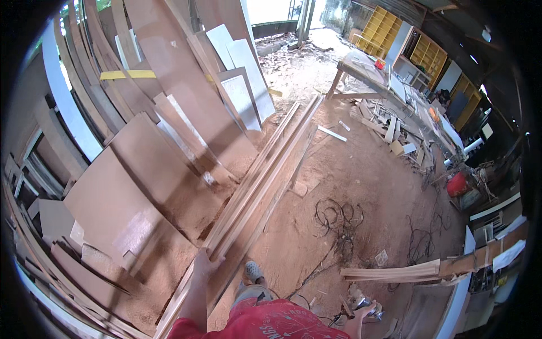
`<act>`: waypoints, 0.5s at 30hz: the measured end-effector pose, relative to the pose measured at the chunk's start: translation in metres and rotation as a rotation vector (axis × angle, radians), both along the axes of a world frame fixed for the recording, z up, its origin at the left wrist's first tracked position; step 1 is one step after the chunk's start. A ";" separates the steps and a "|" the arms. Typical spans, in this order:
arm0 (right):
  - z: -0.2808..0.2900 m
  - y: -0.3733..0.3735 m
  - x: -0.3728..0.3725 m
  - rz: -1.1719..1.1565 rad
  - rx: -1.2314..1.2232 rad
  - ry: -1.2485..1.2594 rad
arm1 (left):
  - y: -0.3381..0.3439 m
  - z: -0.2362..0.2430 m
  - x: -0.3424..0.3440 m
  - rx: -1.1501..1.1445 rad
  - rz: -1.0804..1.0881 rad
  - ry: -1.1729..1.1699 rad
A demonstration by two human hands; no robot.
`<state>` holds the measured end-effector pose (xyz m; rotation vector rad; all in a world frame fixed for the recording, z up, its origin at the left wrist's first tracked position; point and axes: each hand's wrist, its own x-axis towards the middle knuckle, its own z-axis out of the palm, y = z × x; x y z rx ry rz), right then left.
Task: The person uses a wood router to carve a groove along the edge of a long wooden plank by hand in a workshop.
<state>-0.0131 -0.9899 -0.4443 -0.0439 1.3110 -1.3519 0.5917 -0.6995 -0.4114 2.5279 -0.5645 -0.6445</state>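
My left hand is on a long wooden plank in a bundle of narrow boards running from the lower left to the far middle. Its thumb lies across the wood, and the fingers curl over the edge, partly hidden. Down at the lower right, my right hand is closed round a small handheld tool with a shiny metal part. Its exact kind is too small to tell. A dark cable lies on the floor nearby.
Large brown sheets lean along the left. Tangled black cables lie on the dusty floor. Short boards jut in at the right. Behind stand a long workbench, a heap of offcuts and yellow shelving.
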 end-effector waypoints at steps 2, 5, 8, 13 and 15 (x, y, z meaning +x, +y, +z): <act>0.005 -0.030 0.029 0.033 -0.017 -0.023 | -0.010 -0.001 0.012 0.049 -0.045 -0.033; 0.004 -0.076 0.062 0.047 -0.070 -0.062 | -0.020 0.000 0.024 0.138 -0.074 0.014; -0.023 -0.141 0.086 0.009 -0.079 -0.040 | -0.034 -0.001 0.031 0.138 -0.046 0.121; -0.073 -0.271 0.147 0.188 -0.201 -0.104 | -0.072 0.006 0.033 0.201 0.050 0.198; -0.089 -0.292 0.212 0.229 -0.126 -0.146 | -0.056 -0.002 0.042 0.313 0.093 0.206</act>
